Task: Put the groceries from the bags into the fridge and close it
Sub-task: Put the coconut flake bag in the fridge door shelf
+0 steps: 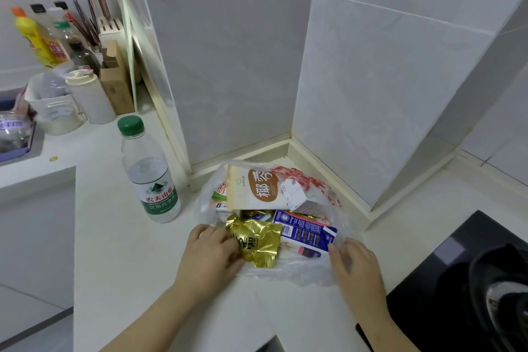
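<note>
While the left hand (213,248) curls its fingers round the left edge of the gold foil packet (257,243), the packet lies at the near-left mouth of the plastic bag (303,271), half out of it. The right hand (354,263) rests on the bag's near-right film, fingers loosely bent. Cannot tell if they pinch the plastic. Inside the bag, a blue carton (305,230) sits just right of the packet and a cream pouch (254,188) lies at the far side. A water bottle (151,177) stands upright left of the bag, apart from it. No fridge in view.

Step, as I judge it: take the first item out. To do it well, pin the film down with the right hand so the bag doesn't lift with the packet. Draw the packet toward the near-left, away from the carton. The foil is slippery, so get the thumb underneath. Nearly all of the task is left.
</note>
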`<state>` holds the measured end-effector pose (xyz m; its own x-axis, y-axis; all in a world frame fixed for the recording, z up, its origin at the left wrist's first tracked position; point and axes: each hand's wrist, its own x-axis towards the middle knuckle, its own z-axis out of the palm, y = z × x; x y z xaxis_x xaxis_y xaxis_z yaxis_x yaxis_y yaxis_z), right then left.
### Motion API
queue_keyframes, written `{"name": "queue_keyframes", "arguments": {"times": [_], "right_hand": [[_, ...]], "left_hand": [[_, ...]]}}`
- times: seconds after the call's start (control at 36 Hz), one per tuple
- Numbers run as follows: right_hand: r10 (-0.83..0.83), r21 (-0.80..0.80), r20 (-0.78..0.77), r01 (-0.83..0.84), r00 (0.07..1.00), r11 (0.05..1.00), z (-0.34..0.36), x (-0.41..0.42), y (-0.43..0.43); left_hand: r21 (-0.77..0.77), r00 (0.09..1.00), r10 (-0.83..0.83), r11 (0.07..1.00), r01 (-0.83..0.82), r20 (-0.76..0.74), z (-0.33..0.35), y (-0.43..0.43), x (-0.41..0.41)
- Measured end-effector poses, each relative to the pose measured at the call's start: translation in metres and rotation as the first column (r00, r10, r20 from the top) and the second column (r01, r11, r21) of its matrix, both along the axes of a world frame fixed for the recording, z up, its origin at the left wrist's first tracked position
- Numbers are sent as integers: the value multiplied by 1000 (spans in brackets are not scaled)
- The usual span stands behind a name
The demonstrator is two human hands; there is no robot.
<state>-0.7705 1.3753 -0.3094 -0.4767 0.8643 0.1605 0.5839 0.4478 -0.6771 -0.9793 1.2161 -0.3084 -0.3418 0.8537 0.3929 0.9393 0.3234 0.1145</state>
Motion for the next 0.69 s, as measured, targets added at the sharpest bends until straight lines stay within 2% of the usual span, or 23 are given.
{"name": "queue_keyframes", "arguments": {"times": [0.08, 0.17, 0.19, 0.25, 0.33, 0.39, 0.47, 0.61, 0.69], "right_hand": [[-110, -169, 30, 113, 994, 979, 5, -8, 4], [-179, -322, 5, 171, 984, 931, 18, -14, 11], [-161, -271, 49, 168, 986, 948, 23, -16, 15], [-162, -72, 90, 168, 983, 983, 33, -20, 18], [-76, 141, -56, 83, 996, 986, 52, -35, 13], [57, 178, -17, -53, 998, 983, 56, -46, 14], [204, -5, 72, -204, 976, 979, 53, -60, 22], [174, -221, 157, -137, 972, 966, 43, -70, 45], [119, -233, 173, -77, 978, 969, 44, -73, 53]], "left_hand": [[-53, 993, 59, 997, -54, 97, 0, 4, 2], [-23, 952, 60, 998, -56, 299, 4, 5, 3], [7, 945, 44, 999, -49, 325, 9, 5, 4], [76, 944, -8, 997, -18, 330, 19, 8, 5], [145, 943, -26, 989, -24, 333, 34, 18, 4], [127, 965, 24, 990, -59, 261, 42, 24, 1], [38, 973, 158, 985, -166, 168, 47, 30, -6], [-205, 913, 330, 936, -285, 239, 54, 39, -18], [-244, 899, 340, 930, -276, 278, 52, 45, -22]]}}
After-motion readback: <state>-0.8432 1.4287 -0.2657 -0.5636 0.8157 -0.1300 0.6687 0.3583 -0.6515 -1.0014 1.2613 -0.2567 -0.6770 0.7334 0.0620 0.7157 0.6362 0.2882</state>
